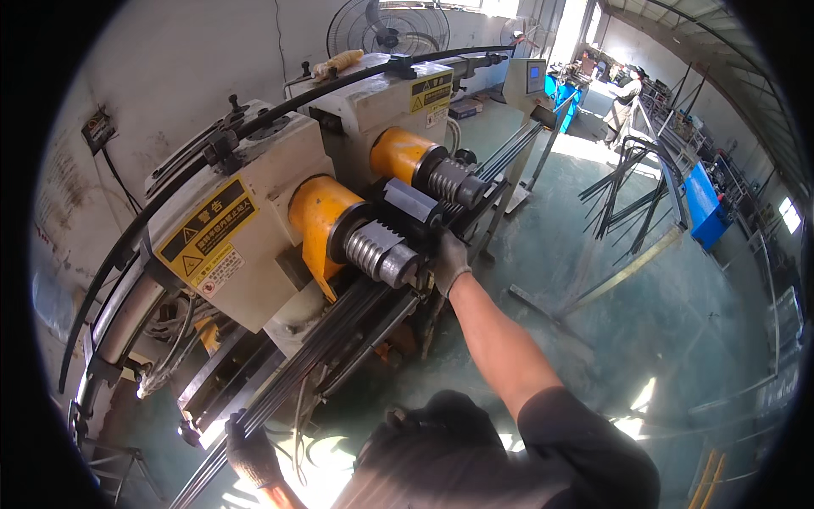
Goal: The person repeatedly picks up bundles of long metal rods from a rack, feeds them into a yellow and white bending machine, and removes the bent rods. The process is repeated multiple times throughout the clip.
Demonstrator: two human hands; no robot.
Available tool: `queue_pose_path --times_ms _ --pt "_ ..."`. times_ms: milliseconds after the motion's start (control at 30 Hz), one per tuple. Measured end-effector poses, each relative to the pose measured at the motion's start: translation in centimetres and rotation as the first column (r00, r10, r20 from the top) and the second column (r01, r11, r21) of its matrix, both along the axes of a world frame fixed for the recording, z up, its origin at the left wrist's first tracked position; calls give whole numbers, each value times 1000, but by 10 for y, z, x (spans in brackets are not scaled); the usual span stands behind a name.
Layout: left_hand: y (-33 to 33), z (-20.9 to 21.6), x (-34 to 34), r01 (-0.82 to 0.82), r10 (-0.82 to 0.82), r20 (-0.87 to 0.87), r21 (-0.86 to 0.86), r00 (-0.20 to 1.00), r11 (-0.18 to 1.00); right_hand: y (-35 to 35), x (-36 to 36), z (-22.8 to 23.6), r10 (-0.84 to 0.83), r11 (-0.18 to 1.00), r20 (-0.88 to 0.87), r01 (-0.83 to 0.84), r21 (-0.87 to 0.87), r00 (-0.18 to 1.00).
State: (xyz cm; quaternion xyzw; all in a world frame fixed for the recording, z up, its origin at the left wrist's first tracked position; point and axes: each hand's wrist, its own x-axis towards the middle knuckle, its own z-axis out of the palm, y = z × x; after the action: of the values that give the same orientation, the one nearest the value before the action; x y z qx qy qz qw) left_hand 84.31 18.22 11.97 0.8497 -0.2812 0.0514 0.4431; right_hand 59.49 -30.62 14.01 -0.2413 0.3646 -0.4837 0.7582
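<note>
A bundle of long thin metal rods runs slantwise from the lower left, beneath the rollers of a bending machine, toward the upper right. My left hand, in a dark glove, is closed around the rods near their lower end. My right hand, also gloved, reaches to the machine's front edge, beside a grey block between the two rollers. Its fingertips are hidden at the machine, so what they grip is unclear. The front grooved roller and the rear grooved roller stick out from orange housings.
A curved black hose arches over the machine. A control box with a screen stands beyond it. At right, dark bent rods hang on a metal stand. Another person stands far back. A large fan is by the wall.
</note>
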Motion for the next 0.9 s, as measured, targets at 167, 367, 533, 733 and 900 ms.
queue_pose_path --times_ms 167,367,533,733,900 --pt "-53 9 -18 -40 36 87 41 996 998 -30 10 -20 -27 1000 -118 26 -15 993" --pt "-105 26 -38 -69 68 27 33 997 997 -60 8 -19 86 996 -386 -93 2 919" --pt "-99 18 -30 -84 90 -100 63 991 994 -57 8 -26 79 996 -248 -70 46 966" --pt "-72 -8 -13 -106 81 -168 -142 982 984 -58 11 -27 25 997 -281 -3 80 959" --pt "-103 -12 -29 -98 66 -196 -153 978 983 -39 -18 -28 51 987 -261 -88 -132 964"
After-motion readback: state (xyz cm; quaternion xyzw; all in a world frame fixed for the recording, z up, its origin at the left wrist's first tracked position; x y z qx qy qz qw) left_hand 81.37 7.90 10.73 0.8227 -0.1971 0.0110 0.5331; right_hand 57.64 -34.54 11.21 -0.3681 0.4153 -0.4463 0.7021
